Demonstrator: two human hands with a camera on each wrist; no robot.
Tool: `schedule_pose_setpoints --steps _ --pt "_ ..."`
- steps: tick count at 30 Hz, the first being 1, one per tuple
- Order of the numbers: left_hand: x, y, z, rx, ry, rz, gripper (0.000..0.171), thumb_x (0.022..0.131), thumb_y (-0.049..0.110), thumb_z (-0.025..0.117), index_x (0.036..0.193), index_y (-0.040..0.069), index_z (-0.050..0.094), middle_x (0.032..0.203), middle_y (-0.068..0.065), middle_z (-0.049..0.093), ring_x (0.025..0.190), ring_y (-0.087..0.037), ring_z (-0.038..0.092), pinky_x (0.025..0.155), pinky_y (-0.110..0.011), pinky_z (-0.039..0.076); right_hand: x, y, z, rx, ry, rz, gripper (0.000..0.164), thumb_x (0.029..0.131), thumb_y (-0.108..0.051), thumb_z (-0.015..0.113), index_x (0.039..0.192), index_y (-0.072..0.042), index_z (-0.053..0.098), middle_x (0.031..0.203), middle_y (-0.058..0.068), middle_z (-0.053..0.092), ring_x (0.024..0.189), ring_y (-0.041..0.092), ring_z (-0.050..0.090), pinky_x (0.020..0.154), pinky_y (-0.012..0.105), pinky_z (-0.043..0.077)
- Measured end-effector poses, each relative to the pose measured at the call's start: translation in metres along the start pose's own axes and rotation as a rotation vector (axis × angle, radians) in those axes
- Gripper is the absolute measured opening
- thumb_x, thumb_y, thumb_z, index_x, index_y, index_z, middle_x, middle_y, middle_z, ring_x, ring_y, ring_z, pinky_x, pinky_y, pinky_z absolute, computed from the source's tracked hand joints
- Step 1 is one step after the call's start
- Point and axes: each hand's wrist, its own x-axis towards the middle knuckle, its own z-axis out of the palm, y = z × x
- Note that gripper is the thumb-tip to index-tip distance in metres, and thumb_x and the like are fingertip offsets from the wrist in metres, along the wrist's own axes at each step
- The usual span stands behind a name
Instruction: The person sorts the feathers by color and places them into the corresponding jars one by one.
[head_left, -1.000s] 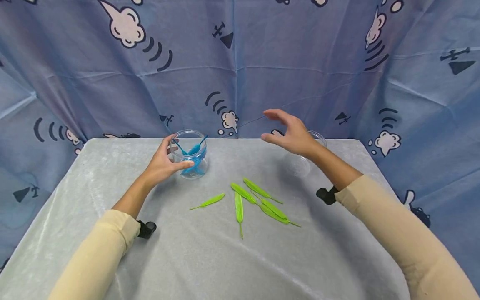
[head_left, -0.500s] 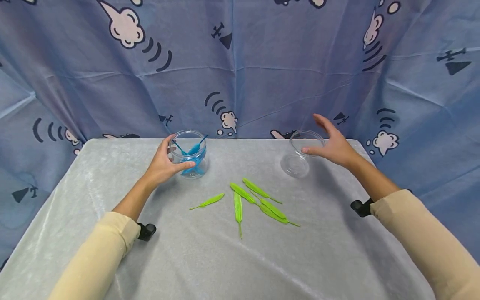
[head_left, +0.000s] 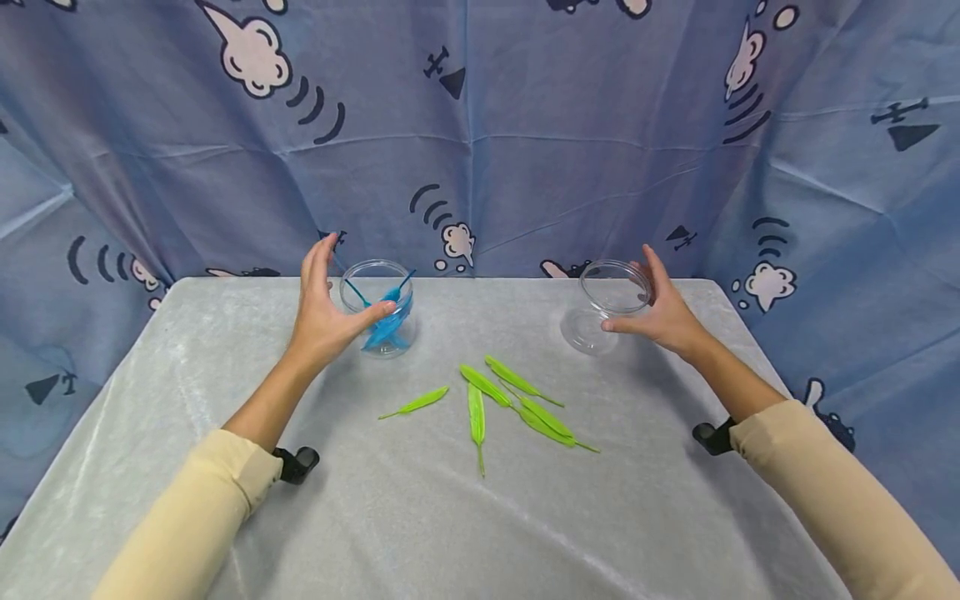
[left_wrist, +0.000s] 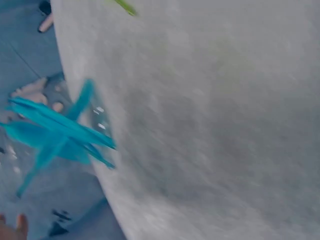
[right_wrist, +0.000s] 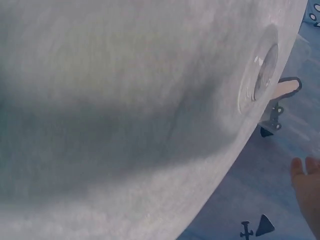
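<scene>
In the head view, a clear jar (head_left: pixel 377 275) holding several blue feathers (head_left: pixel 387 321) stands on the table at the left. My left hand (head_left: pixel 327 321) is beside it with its fingers raised straight and spread away from the jar; the thumb lies across the near side of the rim. At the right, a second clear jar (head_left: pixel 588 329) stands with nothing visible inside. My right hand (head_left: pixel 663 312) holds its right side, thumb in front and fingers behind, partly seen through the wall. The blue feathers (left_wrist: pixel 55 130) appear in the left wrist view.
Several green feathers (head_left: pixel 477 412) lie on the grey cloth-covered table (head_left: pixel 420 517) between the arms, with a single green feather (head_left: pixel 416 402) apart on the left. A blue patterned curtain (head_left: pixel 555 150) hangs right behind the table's far edge.
My right hand has moved right and down from mid-air to the second clear jar. My left hand has let go of the jar with blue feathers, its fingers lifting up. Feathers and jars stay put.
</scene>
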Motion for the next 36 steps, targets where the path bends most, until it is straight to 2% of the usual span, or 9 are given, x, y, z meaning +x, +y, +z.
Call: schedule_pose_setpoints --steps 6,9,12,16,21,23,30,33,36 --pt "0.000 0.022 0.008 -0.029 0.107 0.235 0.100 0.070 0.025 0.090 0.154 0.021 0.037 0.160 -0.001 0.026 0.145 -0.019 0.025 0.109 -0.057 0.031 0.003 0.004 0.006 0.075 0.029 0.062 0.130 0.080 -0.017 0.086 0.157 -0.031 -0.018 0.166 0.010 0.009 0.151 0.029 0.015 0.117 0.059 0.019" --pt "-0.004 0.028 0.015 -0.043 0.089 0.327 0.094 0.068 0.021 0.090 0.150 0.014 0.044 0.157 -0.005 0.033 0.143 -0.020 0.031 0.105 -0.053 0.036 0.004 0.004 0.007 0.103 0.030 0.089 0.127 0.083 -0.018 0.083 0.157 -0.028 -0.020 0.165 0.013 0.015 0.151 0.031 0.017 0.115 0.059 0.024" --pt "-0.009 0.032 0.022 -0.056 0.023 0.357 0.088 0.069 0.021 0.089 0.147 0.012 0.049 0.154 -0.005 0.039 0.140 -0.020 0.036 0.101 -0.049 0.041 0.004 0.000 0.008 0.121 0.016 0.102 0.125 0.084 -0.018 0.082 0.158 -0.023 -0.019 0.164 0.016 0.017 0.150 0.033 0.018 0.114 0.059 0.025" --pt "-0.017 0.037 0.030 -0.130 -0.136 0.314 0.080 0.072 0.016 0.089 0.143 0.013 0.053 0.149 -0.003 0.046 0.134 -0.020 0.044 0.099 -0.045 0.047 0.006 -0.007 0.008 0.150 -0.010 0.142 0.123 0.084 -0.014 0.081 0.158 -0.018 -0.016 0.163 0.019 0.018 0.149 0.035 0.019 0.114 0.060 0.025" --pt "-0.024 0.040 0.037 -0.293 -0.366 0.172 0.071 0.078 0.008 0.085 0.142 0.012 0.054 0.140 -0.005 0.054 0.123 -0.022 0.056 0.098 -0.042 0.050 0.009 -0.003 0.009 0.190 -0.038 0.157 0.115 0.084 -0.011 0.080 0.161 -0.019 -0.005 0.162 0.019 0.018 0.148 0.035 0.019 0.115 0.060 0.024" --pt "-0.025 0.039 0.038 -0.315 -0.455 0.113 0.069 0.080 0.009 0.083 0.142 0.012 0.054 0.138 -0.005 0.056 0.121 -0.023 0.058 0.098 -0.042 0.050 0.009 0.001 0.009 0.205 -0.041 0.143 0.110 0.084 -0.010 0.081 0.161 -0.019 0.002 0.163 0.018 0.017 0.148 0.035 0.019 0.116 0.059 0.022" --pt "-0.026 0.028 0.039 -0.266 -0.756 -0.054 0.064 0.084 0.014 0.079 0.142 0.005 0.053 0.132 -0.016 0.059 0.116 -0.034 0.060 0.096 -0.044 0.052 0.011 0.013 0.014 0.357 -0.048 0.074 0.097 0.085 -0.001 0.077 0.158 -0.018 0.016 0.163 0.016 0.018 0.150 0.030 0.018 0.120 0.051 0.015" --pt "-0.027 0.022 0.041 -0.196 -0.824 -0.086 0.064 0.086 0.019 0.078 0.141 0.001 0.052 0.131 -0.021 0.058 0.115 -0.034 0.061 0.096 -0.043 0.052 0.011 0.015 0.017 0.443 -0.053 0.054 0.095 0.086 0.005 0.073 0.158 -0.019 0.015 0.163 0.018 0.016 0.150 0.030 0.016 0.120 0.049 0.016" --pt "-0.029 0.016 0.044 -0.125 -0.859 -0.107 0.064 0.088 0.021 0.077 0.141 -0.002 0.051 0.130 -0.020 0.060 0.113 -0.032 0.062 0.096 -0.042 0.052 0.011 0.015 0.018 0.455 -0.057 0.052 0.093 0.088 0.005 0.071 0.158 -0.020 0.015 0.162 0.018 0.017 0.150 0.029 0.016 0.118 0.045 0.026"
